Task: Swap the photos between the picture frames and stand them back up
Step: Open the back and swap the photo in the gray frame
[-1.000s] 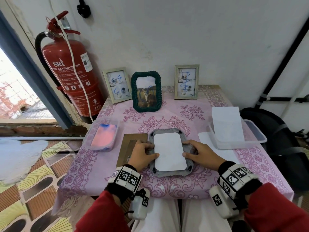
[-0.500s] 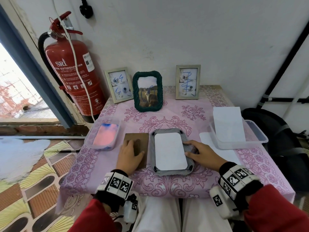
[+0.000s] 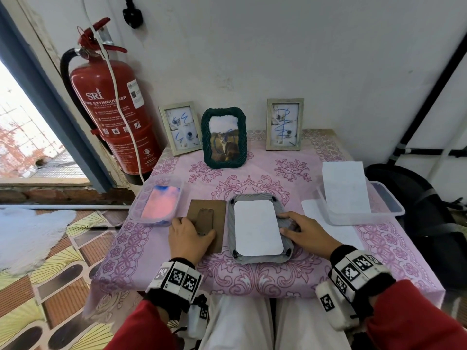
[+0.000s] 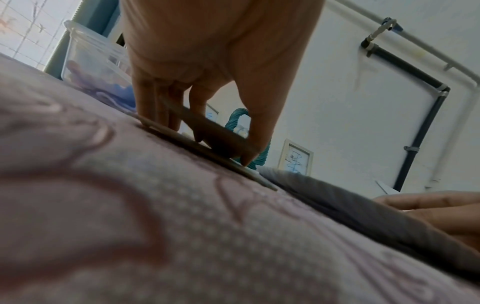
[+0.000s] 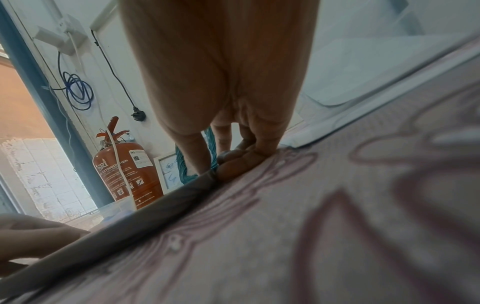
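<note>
Left hand (image 3: 188, 238): lower centre-left; my curled fingers pinch the easel flap of the brown backing board (image 3: 207, 218), ready to refit it.
Grey frame (image 3: 260, 258): centre, face-down, white photo back (image 3: 256, 227) seated inside.
Right hand (image 3: 307, 229): my fingers curl over its edge, steadying.
Standing frames: three, upper centre.

We see a red fire extinguisher (image 3: 113, 117) against the wall left of the counter (image 3: 252, 279) with its pink floral cloth, a clear tub (image 3: 158, 202) of pink-and-blue stuff, another clear tub (image 3: 364, 210) holding white paper, and a black bag (image 3: 424, 208) at right.
</note>
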### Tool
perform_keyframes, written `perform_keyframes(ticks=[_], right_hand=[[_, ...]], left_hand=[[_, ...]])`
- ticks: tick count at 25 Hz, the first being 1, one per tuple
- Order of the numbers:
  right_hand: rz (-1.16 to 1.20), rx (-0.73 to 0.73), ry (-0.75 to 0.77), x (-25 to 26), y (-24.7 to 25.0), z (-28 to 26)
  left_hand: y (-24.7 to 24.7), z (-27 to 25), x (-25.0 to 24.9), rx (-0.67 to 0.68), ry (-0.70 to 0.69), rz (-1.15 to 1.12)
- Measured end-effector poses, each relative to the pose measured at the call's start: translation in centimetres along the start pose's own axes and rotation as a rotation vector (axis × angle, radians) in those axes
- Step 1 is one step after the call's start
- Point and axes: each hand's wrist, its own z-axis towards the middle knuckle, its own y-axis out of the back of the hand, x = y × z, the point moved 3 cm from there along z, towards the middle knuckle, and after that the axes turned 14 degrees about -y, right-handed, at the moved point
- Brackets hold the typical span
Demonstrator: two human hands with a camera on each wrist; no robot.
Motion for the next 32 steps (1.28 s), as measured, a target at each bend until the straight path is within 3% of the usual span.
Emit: perform_keyframes(ticks=[5, 11, 15, 29, 32], right_hand=[[-0.008, -0.003, -0.002, 0.0, -0.1, 0.1], [0.0, 0.003, -0.008, 0.0, -0.1, 0.0], [0.01, 0.007, -0.014, 0.0, 0.0, 0.0], [0.015, 0.011, -0.011, -0.2, -0.2, 0.1], [0.015, 0.012, -0.011, -0.2, -0.2, 0.2]], left_hand=[[0.1, -0.2, -0.5, -0.042, -0.005, -0.058], [1.6, 1.1, -0.4, -0.156, -0.013, -0.38], [2.8, 2.0, -0.7, -0.123, -0.032, -0.383], [4.6, 1.9, -3.0, -0.442, -0.101, -0.541], [4.0, 2.1, -3.3, -0.398, -0.112, -0.629]])
